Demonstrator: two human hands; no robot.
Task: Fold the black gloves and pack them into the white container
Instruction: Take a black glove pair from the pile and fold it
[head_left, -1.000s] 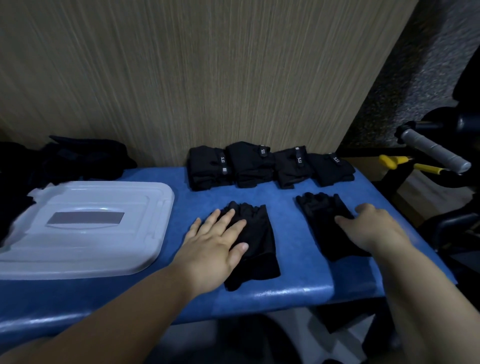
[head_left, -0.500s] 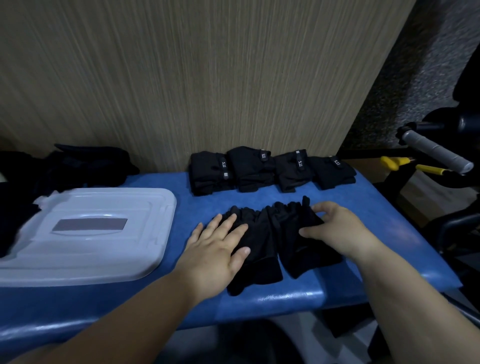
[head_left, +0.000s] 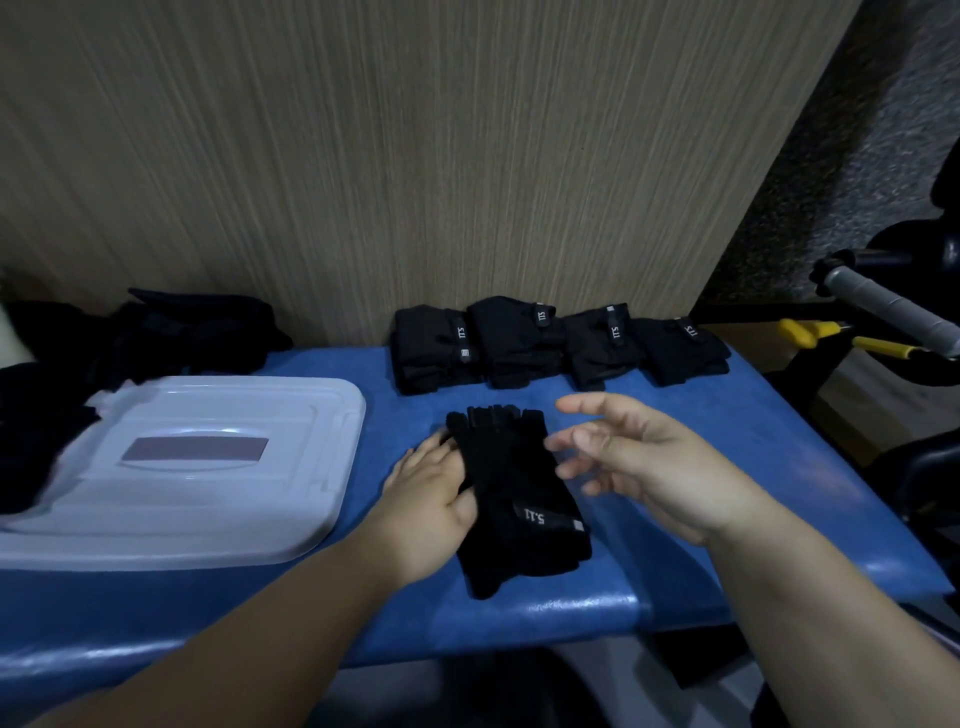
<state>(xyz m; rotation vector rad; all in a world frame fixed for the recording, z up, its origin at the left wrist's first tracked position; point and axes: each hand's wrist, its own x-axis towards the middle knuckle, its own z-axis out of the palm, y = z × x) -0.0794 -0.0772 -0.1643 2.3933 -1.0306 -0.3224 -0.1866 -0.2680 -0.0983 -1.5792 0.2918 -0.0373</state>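
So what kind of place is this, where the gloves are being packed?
Probably a gym or workout room, though that is a guess. The gloves lie on a blue padded bench, a taped grey bar juts in at the right, and the folded pairs are fingerless, training-style gloves.

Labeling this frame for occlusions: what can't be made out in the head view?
- White container: only its lid shows; contents hidden, left side cut off by the frame edge.
- Left hand: fingertips tucked under the stacked gloves.
- Right hand: fingers motion-blurred.
- Dark pile behind the container: too dim to count items.
- Folded gloves by the wall: labels too small to read.
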